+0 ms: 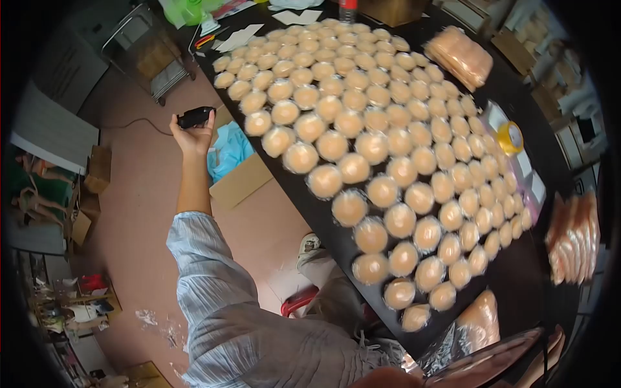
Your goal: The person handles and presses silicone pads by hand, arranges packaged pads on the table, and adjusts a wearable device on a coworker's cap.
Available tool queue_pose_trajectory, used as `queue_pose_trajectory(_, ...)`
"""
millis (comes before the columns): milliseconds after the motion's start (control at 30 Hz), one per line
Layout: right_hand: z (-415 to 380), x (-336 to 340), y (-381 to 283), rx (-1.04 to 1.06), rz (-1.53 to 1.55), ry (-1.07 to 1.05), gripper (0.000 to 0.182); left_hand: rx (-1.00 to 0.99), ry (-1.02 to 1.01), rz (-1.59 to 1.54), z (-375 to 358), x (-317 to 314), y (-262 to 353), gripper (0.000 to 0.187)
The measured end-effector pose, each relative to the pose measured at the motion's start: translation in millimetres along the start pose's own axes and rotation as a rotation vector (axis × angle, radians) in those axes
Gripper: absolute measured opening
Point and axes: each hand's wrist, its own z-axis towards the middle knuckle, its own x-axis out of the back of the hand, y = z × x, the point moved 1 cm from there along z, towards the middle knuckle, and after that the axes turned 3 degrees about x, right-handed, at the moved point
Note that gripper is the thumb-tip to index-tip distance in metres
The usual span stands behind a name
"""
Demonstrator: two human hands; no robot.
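Held out over the floor at the left, my left hand [193, 134] is closed around a small black device [196, 117]. Beside it a cord runs off to the left. Many round, skin-coloured pieces [354, 123] in clear wrap lie in rows on the black table [304, 210]. At the bottom right edge part of my right hand [551, 354] shows, blurred, behind a dark curved rim. Its fingers are mostly hidden, and what it touches cannot be made out. A clear bag with skin-coloured contents [480, 318] lies near it at the table's edge.
Below my left hand stands an open cardboard box [242, 183] with blue plastic. A trolley [169, 77] is at the upper left. Yellow tape [510, 138], wrapped bundles [459, 57], white cards [240, 37] and a red-capped bottle [348, 9] sit around the rows. Shelves line the left.
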Motion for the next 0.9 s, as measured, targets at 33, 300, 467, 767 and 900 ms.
queue_pose_trajectory(33, 15.7, -4.8, -5.0, 0.004, 0.015, 0.014, 0.027, -0.020, 0.026, 0.005, 10.5, -0.8, 10.3, 0.040)
queue_pose_trajectory(300, 88.1, -57.6, -41.0, 0.065, -0.212, 0.099, 0.038, -0.027, 0.164, 0.051, 162.5, -12.1, 59.2, 0.035)
queue_pose_trajectory(467, 94.8, -93.3, -86.1, 0.345, -0.456, 0.143, 0.033, 0.047, 0.315, 0.004, 282.2, -19.7, 46.1, 0.036)
queue_pose_trajectory(767, 75.6, -118.1, -95.7, 0.511, -0.743, -0.001, 0.026, 0.056, 0.422, 0.326, 371.6, -0.5, 35.3, 0.036)
queue_pose_trajectory(900, 51.3, -120.2, -74.9, 0.214, -0.719, -0.231, 0.017, -0.056, 0.515, 0.545, 330.9, 56.6, 63.4, 0.026)
